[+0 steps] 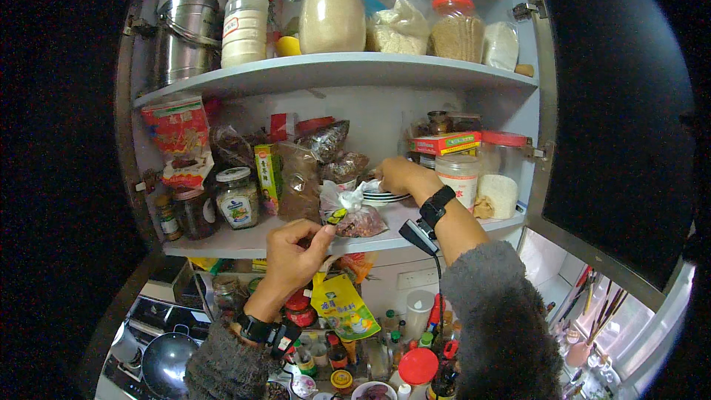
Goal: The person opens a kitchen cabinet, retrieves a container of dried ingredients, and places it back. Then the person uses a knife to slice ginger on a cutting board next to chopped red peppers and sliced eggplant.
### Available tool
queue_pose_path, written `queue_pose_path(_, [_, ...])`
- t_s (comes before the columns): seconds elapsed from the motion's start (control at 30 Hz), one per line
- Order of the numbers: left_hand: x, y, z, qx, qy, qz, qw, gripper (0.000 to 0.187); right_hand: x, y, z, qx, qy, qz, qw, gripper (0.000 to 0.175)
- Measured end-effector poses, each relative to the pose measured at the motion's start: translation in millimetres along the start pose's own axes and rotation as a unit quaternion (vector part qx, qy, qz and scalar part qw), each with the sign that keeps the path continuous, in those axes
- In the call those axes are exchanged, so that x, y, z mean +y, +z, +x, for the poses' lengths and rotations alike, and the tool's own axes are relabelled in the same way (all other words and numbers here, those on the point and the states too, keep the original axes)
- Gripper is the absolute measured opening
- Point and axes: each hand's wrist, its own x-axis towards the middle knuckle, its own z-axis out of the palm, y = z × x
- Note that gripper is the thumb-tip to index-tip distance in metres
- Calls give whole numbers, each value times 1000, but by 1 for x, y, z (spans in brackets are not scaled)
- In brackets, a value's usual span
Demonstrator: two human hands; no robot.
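My left hand [297,250] is in front of the middle shelf's edge, thumb and forefinger pinched on a small yellow-and-black piece [336,216], too small to name. Just behind it a knotted clear plastic bag [364,222] of reddish-brown bits sits on the shelf. My right hand [408,178] reaches in over stacked dark-rimmed plates [383,198], fingers bent down by a crumpled white plastic piece [371,185]. Its fingertips are partly hidden, so whether they grip anything does not show. Left of the knotted bag stands a tall clear bag of brown contents [300,183].
Overhead, the upper shelf [333,64] carries a clip-top glass jar [333,11] and other containers. Lidded jars [497,178] stand right of my right hand. An open cabinet door [605,122] flanks the right side. Below are a yellow pouch [344,308], bottles and a wok [169,364].
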Motion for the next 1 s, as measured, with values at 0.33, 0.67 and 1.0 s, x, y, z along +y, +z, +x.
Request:
queue_pose_path(0.33, [-3,0,0,-8,-4,5,1000,23,14,2,6,151,-50,-27,987,19])
queue_pose_path(0.67, [1,-1,0,-28,0,11,1000,23,17,-2,2,163,-43,-33,985,19])
queue_pose_path(1.0, [-3,0,1,-20,31,35,999,22,1,-15,-10,142,5,1,990,21])
